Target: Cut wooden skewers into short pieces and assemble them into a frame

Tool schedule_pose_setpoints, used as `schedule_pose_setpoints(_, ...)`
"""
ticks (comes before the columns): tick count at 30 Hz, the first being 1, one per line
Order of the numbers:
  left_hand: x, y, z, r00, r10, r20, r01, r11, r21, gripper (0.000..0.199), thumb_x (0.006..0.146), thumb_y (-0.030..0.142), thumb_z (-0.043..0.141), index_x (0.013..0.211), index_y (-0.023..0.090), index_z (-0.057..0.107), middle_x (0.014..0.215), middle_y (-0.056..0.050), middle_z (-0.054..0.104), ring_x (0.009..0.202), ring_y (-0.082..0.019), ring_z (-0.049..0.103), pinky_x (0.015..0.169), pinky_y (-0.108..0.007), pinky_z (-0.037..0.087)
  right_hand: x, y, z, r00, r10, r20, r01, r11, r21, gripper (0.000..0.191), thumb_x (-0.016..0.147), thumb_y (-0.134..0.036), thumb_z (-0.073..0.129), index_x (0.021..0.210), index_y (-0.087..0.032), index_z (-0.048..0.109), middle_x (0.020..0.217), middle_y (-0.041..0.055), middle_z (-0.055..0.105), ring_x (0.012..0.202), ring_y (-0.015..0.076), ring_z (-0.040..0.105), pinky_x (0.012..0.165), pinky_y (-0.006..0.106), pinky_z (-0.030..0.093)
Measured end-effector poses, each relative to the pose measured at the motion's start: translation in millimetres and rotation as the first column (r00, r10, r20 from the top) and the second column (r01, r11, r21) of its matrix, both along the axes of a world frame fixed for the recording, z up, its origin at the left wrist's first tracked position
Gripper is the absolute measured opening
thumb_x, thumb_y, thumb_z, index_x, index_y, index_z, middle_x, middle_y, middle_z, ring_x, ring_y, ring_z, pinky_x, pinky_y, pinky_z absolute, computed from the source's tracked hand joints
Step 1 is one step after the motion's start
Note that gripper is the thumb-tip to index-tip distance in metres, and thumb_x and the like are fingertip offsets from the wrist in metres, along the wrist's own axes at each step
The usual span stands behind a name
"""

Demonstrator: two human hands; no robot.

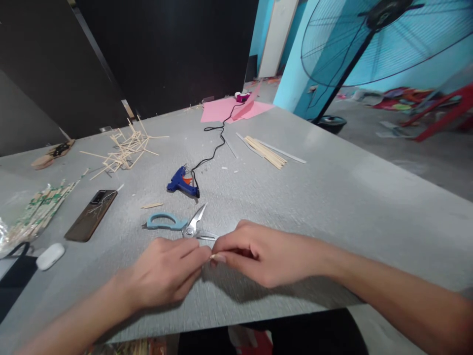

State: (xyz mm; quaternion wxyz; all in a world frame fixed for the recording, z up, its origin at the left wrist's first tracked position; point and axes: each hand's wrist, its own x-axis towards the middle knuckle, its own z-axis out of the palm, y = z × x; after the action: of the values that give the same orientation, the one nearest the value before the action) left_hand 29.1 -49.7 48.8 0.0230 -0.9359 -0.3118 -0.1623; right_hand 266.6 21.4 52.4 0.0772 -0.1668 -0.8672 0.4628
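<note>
My left hand [168, 268] and my right hand [268, 254] meet fingertip to fingertip just above the table's near side. Both are closed in a pinch. Between them a tiny pale tip [213, 257] shows at my right thumb; the fingers hide the rest, and I cannot make out what it is. Right behind the fingers lies a pair of shears [190, 230] with a light blue handle and its blades spread. Two short stick pieces [152, 205] rest beyond the shears, near a blue hot glue gun [182, 183] with an orange trigger.
A framework of thin sticks [127, 148] stands at the back left. Loose sticks [266, 152] lie at centre right, pink paper [218, 110] farther back. On the left are a phone [91, 215], a white earbud case [50, 256] and wrapped sticks [44, 207]. A black cord [214, 153] crosses the table.
</note>
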Motion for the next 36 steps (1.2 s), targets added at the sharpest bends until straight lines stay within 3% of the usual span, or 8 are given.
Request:
schedule_pose_setpoints(7,-1,1,-10.2,0.964,0.228,-0.138,-0.199,0.959,0.2,0.022,0.102,0.009,0.04,0.11,0.015,0.059,0.075,-0.001,0.061,0.059,-0.016,0.058,0.047,-0.026,0.037,-6,-6,-1.5,0.983,-0.169,0.065,0.145,0.948,0.285,0.026,0.103,-0.023,0.045,0.093,-0.018,0.068,0.064,-0.0001,0.058,0.056,0.0132,0.048,0.057,0.028,0.029)
schedule_pose_setpoints(11,1,-1,-8.9,0.976,0.213,-0.039,-0.199,0.953,0.228,0.017,0.103,0.014,0.045,0.11,0.015,0.06,0.074,-0.001,0.061,0.061,-0.016,0.058,0.05,-0.027,0.043,-8,-10,1.7,0.977,-0.209,0.043,0.187,0.937,0.294,0.028,0.104,-0.022,0.042,0.092,-0.017,0.066,0.064,0.0008,0.059,0.056,0.0138,0.049,0.057,0.028,0.029)
schedule_pose_setpoints(19,4,-6,-5.2,0.929,0.131,0.347,-0.138,0.99,-0.004,0.02,0.1,0.01,0.051,0.114,0.017,0.063,0.08,-0.002,0.064,0.069,-0.015,0.058,0.06,-0.027,0.046,-5,-11,9.1,0.986,-0.103,-0.132,0.124,0.979,0.16,0.024,0.103,-0.023,0.045,0.09,-0.017,0.064,0.057,-0.0055,0.043,0.05,0.0106,0.037,0.053,0.027,0.027)
schedule_pose_setpoints(24,7,-12,0.9,0.863,0.198,0.465,-0.111,0.972,-0.208,0.02,0.098,0.013,0.055,0.114,0.017,0.067,0.08,-0.002,0.065,0.069,-0.013,0.057,0.063,-0.025,0.045,-4,-12,8.3,0.973,-0.118,-0.2,0.118,0.993,-0.015,0.028,0.106,-0.037,0.048,0.092,-0.018,0.062,0.058,-0.007,0.038,0.051,0.0101,0.034,0.052,0.026,0.026)
schedule_pose_setpoints(27,6,-12,-0.8,0.757,0.392,0.524,-0.127,0.874,-0.47,0.022,0.101,0.026,0.053,0.087,0.018,0.07,0.066,0.0,0.057,0.06,-0.013,0.05,0.057,-0.026,0.038,-6,-9,1.8,0.955,-0.195,-0.223,0.14,0.961,-0.24,0.044,0.102,-0.054,0.055,0.075,-0.021,0.048,0.06,-0.0075,0.032,0.052,0.0091,0.028,0.051,0.026,0.024)
schedule_pose_setpoints(31,2,-6,-4.4,0.43,0.711,0.556,0.095,0.577,-0.811,0.05,0.097,0.044,0.049,0.053,0.021,0.043,0.051,0.004,0.03,0.048,-0.011,0.028,0.047,-0.027,0.024,-12,-2,-15.5,0.94,-0.278,-0.198,0.154,0.863,-0.48,0.061,0.096,-0.07,0.056,0.064,-0.024,0.031,0.058,-0.0078,0.025,0.052,0.009,0.022,0.05,0.027,0.019)
schedule_pose_setpoints(34,0,0,0.3,0.209,0.831,0.516,0.388,0.413,-0.824,0.046,0.086,0.043,0.051,0.05,0.023,0.031,0.05,0.006,0.017,0.045,-0.009,0.015,0.041,-0.025,0.017,-16,1,-25.4,0.924,-0.342,-0.171,0.174,0.774,-0.609,0.059,0.096,-0.06,0.057,0.059,-0.024,0.029,0.052,-0.0086,0.022,0.048,0.0088,0.018,0.048,0.028,0.016)
schedule_pose_setpoints(36,-2,4,5.0,0.105,0.864,0.493,0.471,0.393,-0.79,0.043,0.081,0.039,0.053,0.049,0.023,0.028,0.051,0.007,0.014,0.044,-0.009,0.011,0.039,-0.024,0.013,-18,1,-27.1,0.892,-0.421,-0.165,0.202,0.697,-0.688,0.054,0.094,-0.05,0.056,0.058,-0.025,0.026,0.051,-0.0091,0.019,0.047,0.0085,0.015,0.047,0.028,0.014)
